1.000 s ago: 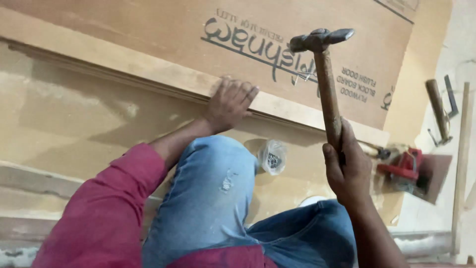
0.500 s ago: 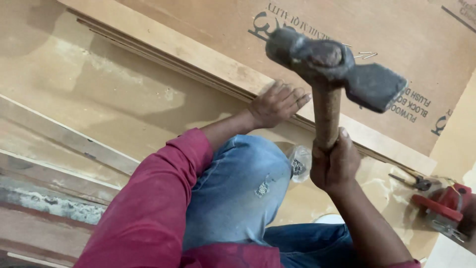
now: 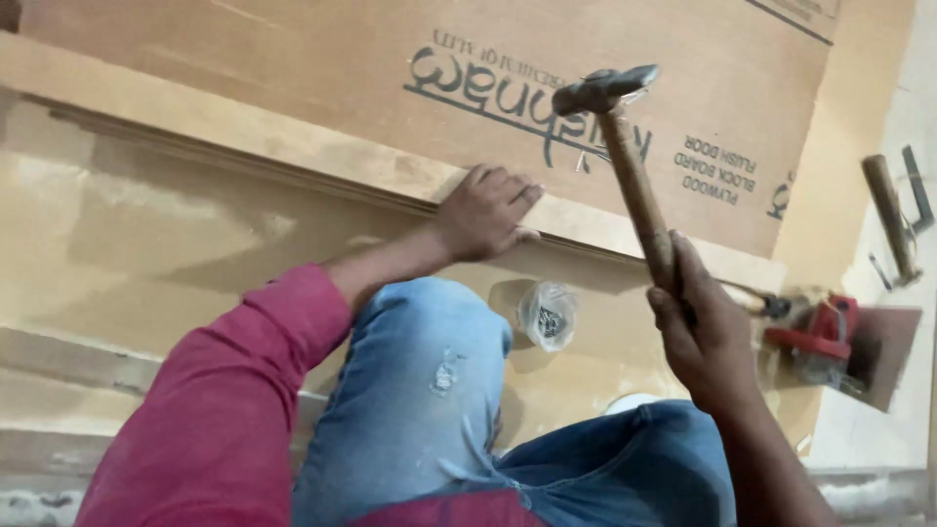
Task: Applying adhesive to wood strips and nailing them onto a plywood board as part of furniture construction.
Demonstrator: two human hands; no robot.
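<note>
- Biggest risk imo: left hand (image 3: 485,212) sits on the strip (image 3: 293,146) right by where the hammer (image 3: 625,156) looks aimed, so a glancing swing could smash fingers.
- Right hand (image 3: 705,337) is wrapped tight low on the handle, head raised over the board (image 3: 293,59).
- Left fingers are loosely spread, pressing the strip flat.

Dark printed label (image 3: 532,93) on brown board (image 3: 293,59).
</note>
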